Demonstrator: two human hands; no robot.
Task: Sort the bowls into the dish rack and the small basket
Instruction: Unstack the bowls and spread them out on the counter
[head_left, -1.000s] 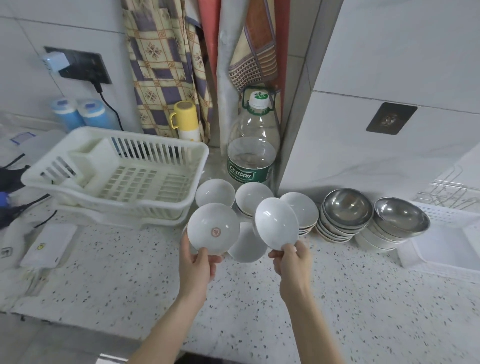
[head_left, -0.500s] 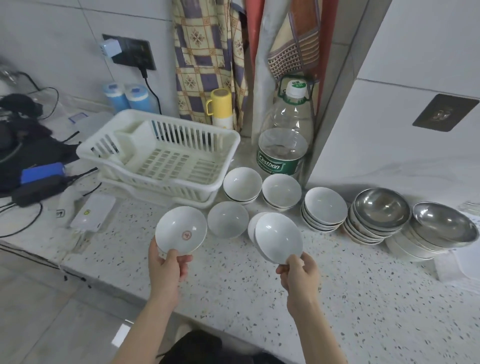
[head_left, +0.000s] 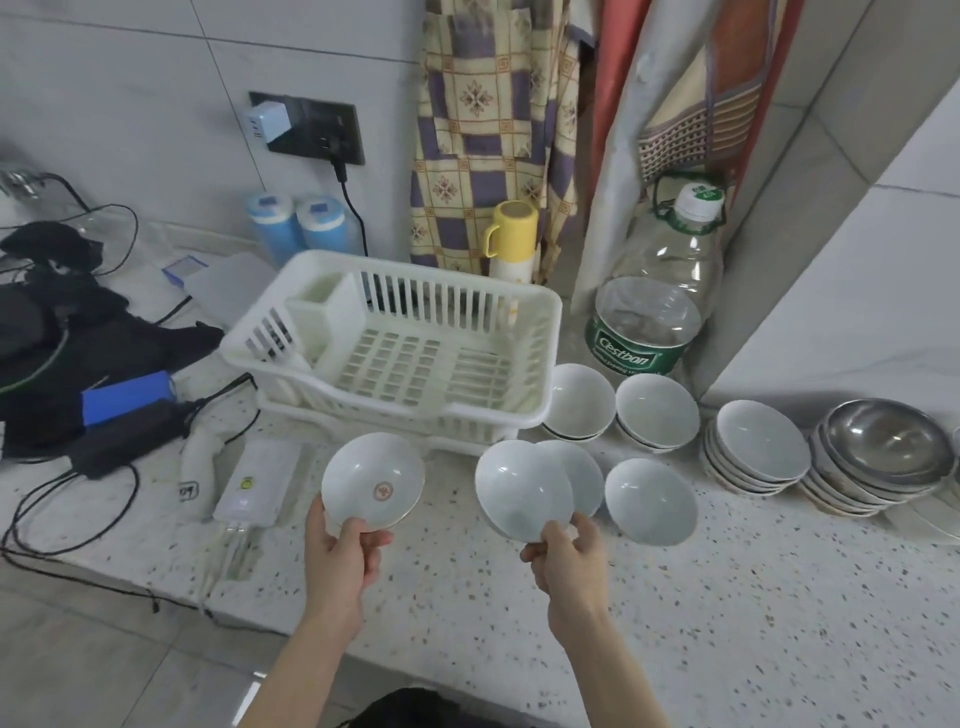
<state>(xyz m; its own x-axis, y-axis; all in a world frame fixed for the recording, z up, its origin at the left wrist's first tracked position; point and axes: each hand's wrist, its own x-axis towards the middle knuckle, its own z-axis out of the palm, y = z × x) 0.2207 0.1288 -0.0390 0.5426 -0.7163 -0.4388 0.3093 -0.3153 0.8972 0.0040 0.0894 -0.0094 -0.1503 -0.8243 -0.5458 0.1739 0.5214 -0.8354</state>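
Two white ceramic bowls are held above the speckled table (head_left: 675, 623): the red-marked bowl (head_left: 372, 481) is pinched by the left hand (head_left: 343, 558), the plain white bowl (head_left: 522, 491) by the right hand (head_left: 569, 558). Behind, two single bowls are counted, one partly hidden; then three white stacks, and the empty white plastic dish rack (head_left: 400, 348). The steel bowl stack (head_left: 878, 457) is cut off rightward.

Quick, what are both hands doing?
Left hand: holds the bowl with the red mark.
Right hand: holds a plain white bowl.

bottle (head_left: 655, 306) | green label (head_left: 631, 355) | reads "Cestbon"
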